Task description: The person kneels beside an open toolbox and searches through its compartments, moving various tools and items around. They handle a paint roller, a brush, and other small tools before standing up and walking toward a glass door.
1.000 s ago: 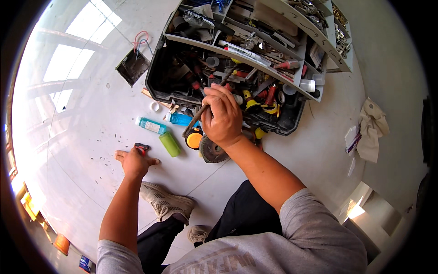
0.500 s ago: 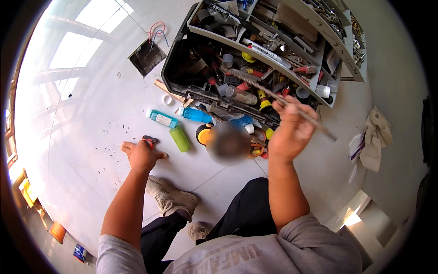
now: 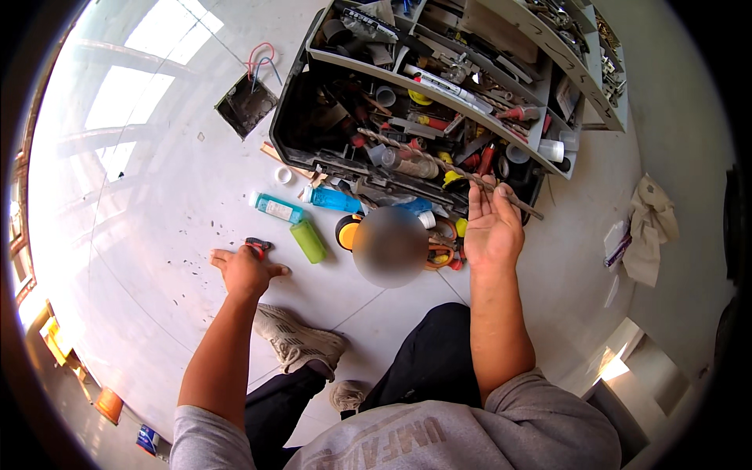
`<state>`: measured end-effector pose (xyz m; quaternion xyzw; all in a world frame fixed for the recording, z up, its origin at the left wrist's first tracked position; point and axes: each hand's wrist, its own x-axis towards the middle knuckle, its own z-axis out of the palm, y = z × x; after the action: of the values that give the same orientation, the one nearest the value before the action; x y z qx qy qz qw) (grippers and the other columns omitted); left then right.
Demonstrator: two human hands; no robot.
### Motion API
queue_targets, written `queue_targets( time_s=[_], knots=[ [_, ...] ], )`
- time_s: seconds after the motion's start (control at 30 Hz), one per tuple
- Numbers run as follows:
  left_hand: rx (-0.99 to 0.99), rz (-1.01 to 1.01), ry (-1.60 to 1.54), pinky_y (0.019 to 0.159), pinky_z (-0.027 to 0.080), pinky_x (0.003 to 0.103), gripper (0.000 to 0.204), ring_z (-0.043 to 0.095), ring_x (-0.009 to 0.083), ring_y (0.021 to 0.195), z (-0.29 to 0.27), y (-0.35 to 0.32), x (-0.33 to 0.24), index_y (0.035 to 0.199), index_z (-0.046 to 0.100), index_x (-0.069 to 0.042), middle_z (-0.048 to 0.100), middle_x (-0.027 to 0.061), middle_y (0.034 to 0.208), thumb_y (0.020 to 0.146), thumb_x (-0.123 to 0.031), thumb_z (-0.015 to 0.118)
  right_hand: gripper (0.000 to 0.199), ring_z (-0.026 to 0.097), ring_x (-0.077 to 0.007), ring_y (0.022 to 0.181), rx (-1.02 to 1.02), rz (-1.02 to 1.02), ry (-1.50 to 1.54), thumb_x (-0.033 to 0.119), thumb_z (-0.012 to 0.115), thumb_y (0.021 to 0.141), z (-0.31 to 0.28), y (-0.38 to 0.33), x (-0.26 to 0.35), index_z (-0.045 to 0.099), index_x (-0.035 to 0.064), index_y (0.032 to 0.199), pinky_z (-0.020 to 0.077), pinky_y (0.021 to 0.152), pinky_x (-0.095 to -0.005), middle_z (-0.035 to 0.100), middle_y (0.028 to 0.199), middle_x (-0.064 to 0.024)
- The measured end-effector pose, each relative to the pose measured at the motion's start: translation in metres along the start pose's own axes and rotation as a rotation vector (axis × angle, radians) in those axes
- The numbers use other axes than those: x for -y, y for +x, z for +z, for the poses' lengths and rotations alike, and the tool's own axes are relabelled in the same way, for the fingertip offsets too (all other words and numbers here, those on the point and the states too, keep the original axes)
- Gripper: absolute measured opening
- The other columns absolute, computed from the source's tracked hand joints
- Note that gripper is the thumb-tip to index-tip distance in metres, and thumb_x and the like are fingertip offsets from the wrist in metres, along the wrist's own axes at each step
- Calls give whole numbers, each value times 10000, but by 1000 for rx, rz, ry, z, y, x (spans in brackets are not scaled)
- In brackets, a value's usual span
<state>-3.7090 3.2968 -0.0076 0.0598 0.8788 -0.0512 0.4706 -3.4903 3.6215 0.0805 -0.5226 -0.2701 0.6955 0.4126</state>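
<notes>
Twist drill bit point(image 3: 448, 168) lies across the right hand point(image 3: 495, 229), seemingly gripped by the thumb for steadiness; the left hand point(image 3: 243, 272) spreads on the floor point(image 3: 576, 251), likely for balance.

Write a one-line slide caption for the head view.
Right hand holding a long spiral-fluted drill bit by an open, cluttered toolbox; left hand close to a red-and-black tool.

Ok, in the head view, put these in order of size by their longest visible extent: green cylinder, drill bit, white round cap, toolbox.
1. toolbox, though the picture's top edge crops it
2. drill bit, long but thin
3. green cylinder
4. white round cap
</notes>
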Motion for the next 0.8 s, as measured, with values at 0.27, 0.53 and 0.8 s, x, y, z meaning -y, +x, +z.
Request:
queue_targets(
  time_s=[0.27,0.53,0.8],
  knots=[
    [6,17,-5,1221,348,542,930,88,695,1509,0,2,2,1292,681,-47,93,549,1581,559,-503,1026,291,652,-365,1199,-61,144,100,205,525,1119,35,13,-2,478,-50,1249,564,1086,-467,605,1283,-263],
    [-40,35,-9,1221,345,538,879,83,699,1508,8,4,5,1232,718,-26,98,572,1559,554,-491,1027,323,753,-308,933,211,216,-261,178,599,1045,62,-3,4,624,-50,1273,617,781,-383,733,1056,-186],
    [-29,31,61,1157,430,522,920,127,713,1491,11,13,5,1267,716,17,112,605,1524,566,-502,1008,311,622,-146,914,-261,-658,-880,269,598,1064,-140,67,66,663,2,1209,495,812,-297,666,982,-85]
  ],
)
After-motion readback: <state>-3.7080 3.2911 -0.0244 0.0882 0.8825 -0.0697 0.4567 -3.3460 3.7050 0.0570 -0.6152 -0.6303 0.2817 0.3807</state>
